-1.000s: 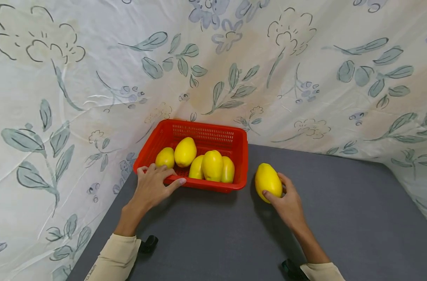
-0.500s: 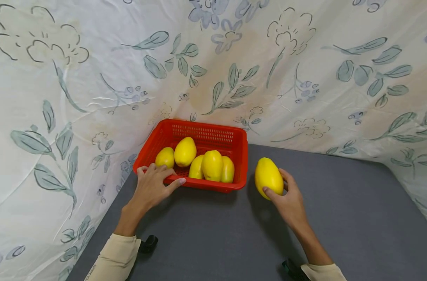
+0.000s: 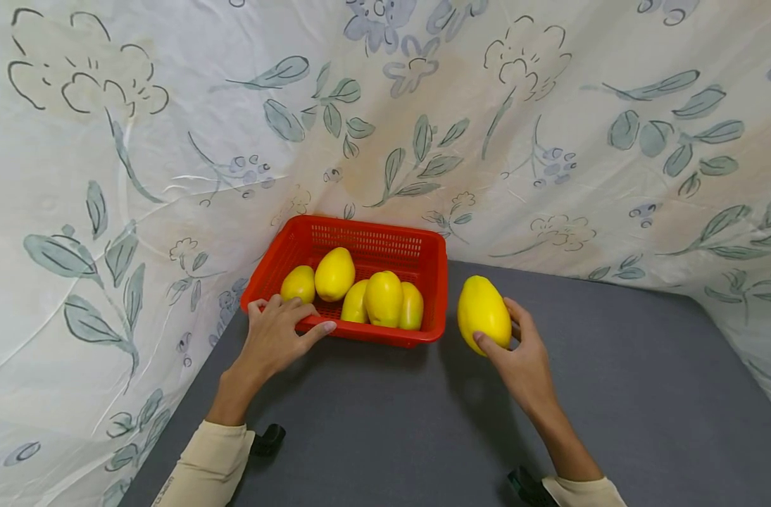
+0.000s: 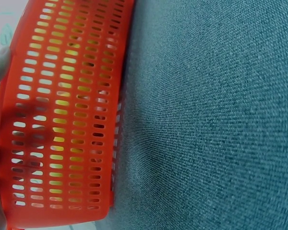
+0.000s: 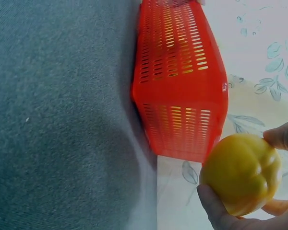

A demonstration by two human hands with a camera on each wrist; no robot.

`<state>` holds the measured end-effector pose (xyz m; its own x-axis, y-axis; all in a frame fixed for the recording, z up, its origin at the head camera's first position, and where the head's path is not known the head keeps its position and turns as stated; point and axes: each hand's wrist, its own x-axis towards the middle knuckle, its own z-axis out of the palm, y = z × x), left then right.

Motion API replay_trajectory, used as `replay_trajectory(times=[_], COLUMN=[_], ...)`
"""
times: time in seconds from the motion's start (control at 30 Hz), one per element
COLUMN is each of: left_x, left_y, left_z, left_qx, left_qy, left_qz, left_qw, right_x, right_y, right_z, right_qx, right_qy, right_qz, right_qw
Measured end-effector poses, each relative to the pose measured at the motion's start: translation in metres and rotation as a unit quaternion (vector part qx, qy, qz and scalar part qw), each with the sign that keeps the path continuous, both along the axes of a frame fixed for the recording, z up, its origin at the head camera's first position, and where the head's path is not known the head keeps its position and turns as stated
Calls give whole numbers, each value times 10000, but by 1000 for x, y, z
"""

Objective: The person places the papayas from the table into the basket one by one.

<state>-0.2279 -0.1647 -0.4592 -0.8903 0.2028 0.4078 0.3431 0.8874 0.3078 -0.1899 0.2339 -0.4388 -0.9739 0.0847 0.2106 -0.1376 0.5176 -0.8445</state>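
Observation:
A red plastic basket (image 3: 385, 336) with slotted walls stands at the back left of the table, several yellow oval fruits (image 3: 384, 299) lying inside. My left hand (image 3: 276, 339) grips its near rim at the left corner, fingers bent over the edge. To the right of the basket, my right hand (image 3: 523, 362) holds another smooth yellow oval fruit (image 3: 483, 310) between thumb and fingers. In the right wrist view this fruit (image 5: 240, 172) shows a lobed end and overlaps the basket's corner. The left wrist view shows the slotted outer wall of the basket (image 4: 72, 215).
Dark grey cloth covers the table (image 3: 626, 380). Behind and to the left hangs a pale floral sheet (image 3: 423, 91), close to the back of the basket. A black wrist device (image 3: 269, 441) shows under the left forearm and another (image 3: 529, 486) by the right.
My right hand has raised the yellow fruit a little and shifted it slightly toward the back. The left hand and the basket have stayed in place.

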Motion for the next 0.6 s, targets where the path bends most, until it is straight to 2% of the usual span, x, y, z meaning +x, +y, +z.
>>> replay_trajectory(times=[0.6], left_x=[1], left_y=[-1], left_z=[1], left_qx=[-74], left_qy=[-16], left_qz=[0], left_qw=[10000], right_x=[4], right_y=[-16], right_z=[13], right_qx=[-321], right_qy=[69], right_qz=[121], right_qw=[9994])
